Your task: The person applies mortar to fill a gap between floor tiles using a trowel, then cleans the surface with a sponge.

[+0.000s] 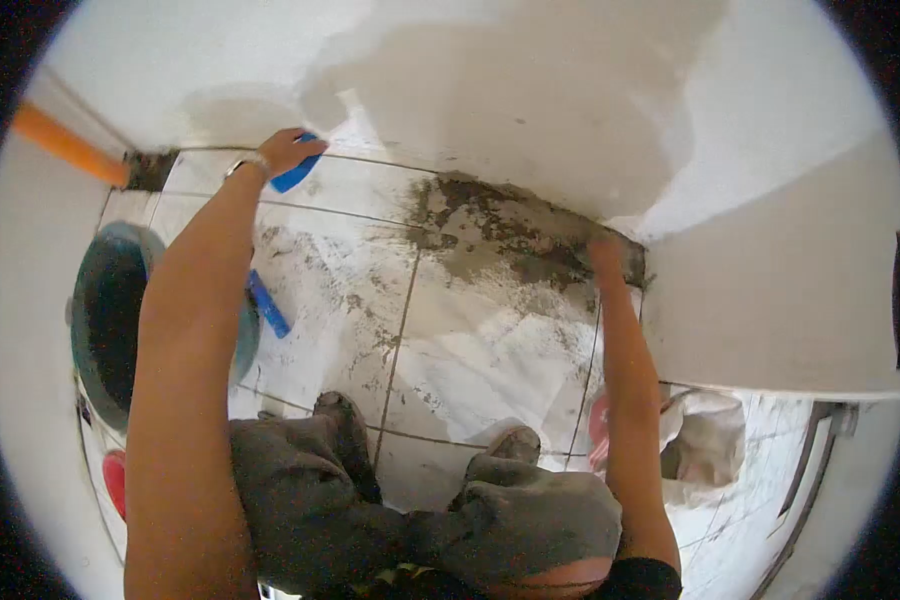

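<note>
Beside the left arm — bucket (105, 310), blue tool (268, 303), orange pipe (68, 145).

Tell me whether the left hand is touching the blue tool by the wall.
Touching. The head view shows the left hand pressed on the blue tool, fingers covering its upper end.

The floor tiles (470, 330) were white with thin dark grout lines, smeared with grey mortar (490, 230). Left of the mortar, a bright blue tool (295, 175) showed under the left hand (288, 150). Further left, the pipe (65, 145) was orange and the bucket (110, 310) dark teal. The trousers (390, 500) were grey and dusty.
</note>
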A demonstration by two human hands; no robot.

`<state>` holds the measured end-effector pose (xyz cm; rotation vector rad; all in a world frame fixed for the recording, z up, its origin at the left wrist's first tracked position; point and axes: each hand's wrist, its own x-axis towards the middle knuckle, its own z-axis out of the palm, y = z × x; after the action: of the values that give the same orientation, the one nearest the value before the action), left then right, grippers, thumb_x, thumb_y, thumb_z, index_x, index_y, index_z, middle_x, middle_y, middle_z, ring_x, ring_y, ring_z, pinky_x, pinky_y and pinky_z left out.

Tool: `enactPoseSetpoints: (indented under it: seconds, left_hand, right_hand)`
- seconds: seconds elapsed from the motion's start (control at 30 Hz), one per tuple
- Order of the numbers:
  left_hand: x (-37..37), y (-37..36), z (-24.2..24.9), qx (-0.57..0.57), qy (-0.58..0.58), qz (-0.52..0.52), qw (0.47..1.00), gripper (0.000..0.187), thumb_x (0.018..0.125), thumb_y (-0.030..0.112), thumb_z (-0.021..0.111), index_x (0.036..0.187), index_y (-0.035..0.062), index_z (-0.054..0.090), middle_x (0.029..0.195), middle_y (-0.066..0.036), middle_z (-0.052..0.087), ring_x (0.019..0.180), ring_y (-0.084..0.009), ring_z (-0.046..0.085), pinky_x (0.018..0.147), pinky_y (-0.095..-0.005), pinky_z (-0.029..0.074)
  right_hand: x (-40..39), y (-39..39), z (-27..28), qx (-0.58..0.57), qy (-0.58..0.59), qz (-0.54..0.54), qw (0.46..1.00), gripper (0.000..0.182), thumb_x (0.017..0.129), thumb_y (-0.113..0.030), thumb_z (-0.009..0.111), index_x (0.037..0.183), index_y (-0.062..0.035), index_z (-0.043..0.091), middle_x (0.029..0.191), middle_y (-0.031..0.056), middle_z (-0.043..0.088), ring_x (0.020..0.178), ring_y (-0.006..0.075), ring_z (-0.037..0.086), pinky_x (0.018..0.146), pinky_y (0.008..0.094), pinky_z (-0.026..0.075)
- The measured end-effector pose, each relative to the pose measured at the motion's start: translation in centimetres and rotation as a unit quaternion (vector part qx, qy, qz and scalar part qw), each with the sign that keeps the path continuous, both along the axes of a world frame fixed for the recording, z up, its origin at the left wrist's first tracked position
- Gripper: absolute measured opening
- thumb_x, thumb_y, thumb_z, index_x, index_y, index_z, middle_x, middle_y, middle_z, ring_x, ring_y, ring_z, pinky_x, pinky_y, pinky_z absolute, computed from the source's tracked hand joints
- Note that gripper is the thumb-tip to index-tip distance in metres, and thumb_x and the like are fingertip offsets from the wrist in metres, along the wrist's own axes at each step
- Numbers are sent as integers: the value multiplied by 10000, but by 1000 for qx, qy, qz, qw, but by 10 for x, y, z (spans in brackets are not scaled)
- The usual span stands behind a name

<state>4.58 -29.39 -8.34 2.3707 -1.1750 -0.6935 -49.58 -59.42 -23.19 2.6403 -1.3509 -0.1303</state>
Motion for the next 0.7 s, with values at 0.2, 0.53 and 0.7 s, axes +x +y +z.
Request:
enactPoseSetpoints:
  seconds: [0.2,0.53,0.7]
  left_hand:
    - [-13,-15,7,7,-34,2,999,629,763,593,588,1145,94,619,1009,-142,657,848,-251,639,742,-369,506]
    - [11,14,-5,-47,-48,56,996,611,765,589,591,1068,61,640,909,-112,663,748,-206,627,658,-334,506]
    - [24,-4,-19,-58,-18,-36,997,501,802,502,611,1016,51,642,771,-51,618,644,-139,563,570,-304,473]
  right_hand:
    - [95,50,59,84,-272,125,950,301,839,-327,615,957,-55,666,882,187,659,818,343,635,709,428,506]
    - [-75,-48,-8,273,-551,-127,778,352,820,-308,590,1037,-41,663,911,122,692,826,273,666,754,383,517]
    - [-83,-72,-9,217,-203,-151,943,321,859,-250,506,1052,-17,612,892,118,630,770,217,599,680,427,496]
